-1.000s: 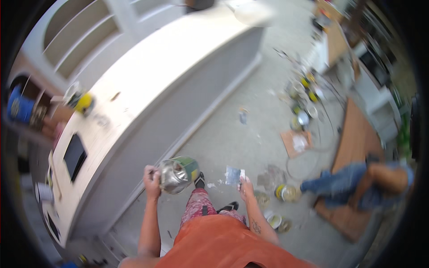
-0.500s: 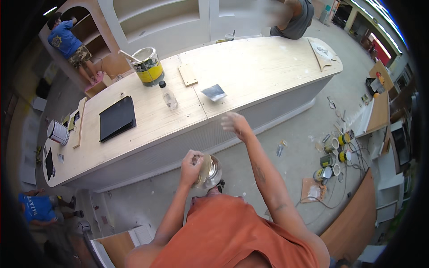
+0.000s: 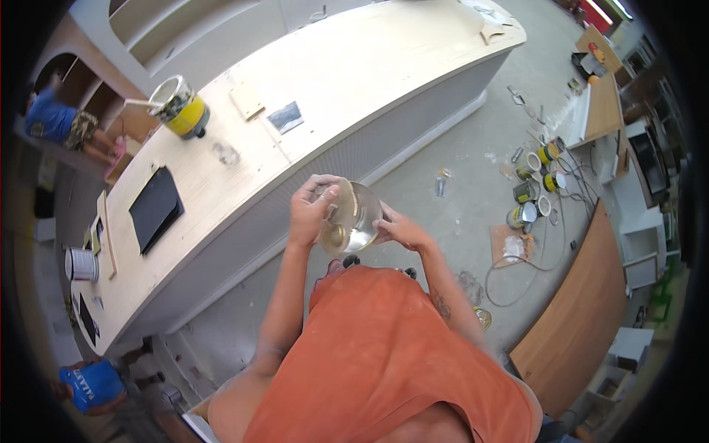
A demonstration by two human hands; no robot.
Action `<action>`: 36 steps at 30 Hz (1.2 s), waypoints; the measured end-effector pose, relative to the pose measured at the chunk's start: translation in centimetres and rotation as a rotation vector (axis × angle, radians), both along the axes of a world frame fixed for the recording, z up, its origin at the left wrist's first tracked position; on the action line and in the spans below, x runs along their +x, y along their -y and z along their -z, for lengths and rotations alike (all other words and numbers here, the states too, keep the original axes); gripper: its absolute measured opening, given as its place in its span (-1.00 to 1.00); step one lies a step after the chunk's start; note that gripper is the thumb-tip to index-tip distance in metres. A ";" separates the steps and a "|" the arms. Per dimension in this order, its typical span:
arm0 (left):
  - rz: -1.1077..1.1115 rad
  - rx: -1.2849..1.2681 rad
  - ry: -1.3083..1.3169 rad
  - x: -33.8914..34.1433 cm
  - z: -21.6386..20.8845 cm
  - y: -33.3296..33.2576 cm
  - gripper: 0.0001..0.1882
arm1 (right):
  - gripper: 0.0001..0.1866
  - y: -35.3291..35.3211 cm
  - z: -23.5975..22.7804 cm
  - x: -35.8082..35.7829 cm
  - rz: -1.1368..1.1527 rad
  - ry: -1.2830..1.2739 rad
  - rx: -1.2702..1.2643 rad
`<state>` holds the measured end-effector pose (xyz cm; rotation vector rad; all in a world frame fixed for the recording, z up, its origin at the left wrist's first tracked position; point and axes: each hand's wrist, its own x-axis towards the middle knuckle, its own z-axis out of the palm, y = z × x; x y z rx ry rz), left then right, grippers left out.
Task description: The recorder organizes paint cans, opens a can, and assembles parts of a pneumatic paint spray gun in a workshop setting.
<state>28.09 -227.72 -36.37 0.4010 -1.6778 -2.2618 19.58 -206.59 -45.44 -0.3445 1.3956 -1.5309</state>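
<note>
In front of my orange top, over the floor beside the long pale wooden counter [image 3: 310,66], I hold a round, shiny metal bowl [image 3: 367,214]. My left hand [image 3: 312,210] is closed on its left side, the thumb over a tan, disc-like edge that I cannot make out fully. My right hand [image 3: 399,227] grips the opposite side, fingers against the outer wall. On the counter, nearest to the hands, lie a grey-blue flat sheet [image 3: 286,117] and a small clear bottle [image 3: 225,153]. Motion blurs the bowl's inside.
A yellow-and-black paint can [image 3: 179,111] with a stick, a small wood board [image 3: 246,101] and black sheets [image 3: 156,208] rest on the counter. Several cans [image 3: 526,192] and a cable [image 3: 509,303] occupy the floor at right. Co-workers in blue are at far left [image 3: 55,118] and lower left [image 3: 96,385].
My right hand has come down from beside the counter's edge to the bowl and now grips it. The bowl is raised toward the counter. The view has turned and shifted.
</note>
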 end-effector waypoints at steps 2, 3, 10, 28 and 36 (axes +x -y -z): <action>0.036 0.179 -0.020 -1.2 1.5 1.4 -0.81 | -0.20 -1.9 0.4 -0.2 0.052 0.010 -0.021; 0.054 0.176 -0.016 -1.7 1.1 1.2 -0.81 | -0.21 -2.9 0.4 0.1 0.084 0.035 -0.033; 0.181 0.889 -0.561 -4.3 2.0 -1.8 -0.41 | -0.29 -9.1 -1.5 2.0 0.306 0.067 -0.087; 0.289 0.658 -0.093 -10.7 12.6 -14.2 -0.52 | -0.40 -22.7 -3.6 6.7 0.688 0.329 -0.091; 0.549 0.915 0.063 -17.4 16.0 -23.9 -0.57 | -0.38 -29.0 -0.8 7.5 0.935 0.337 -0.023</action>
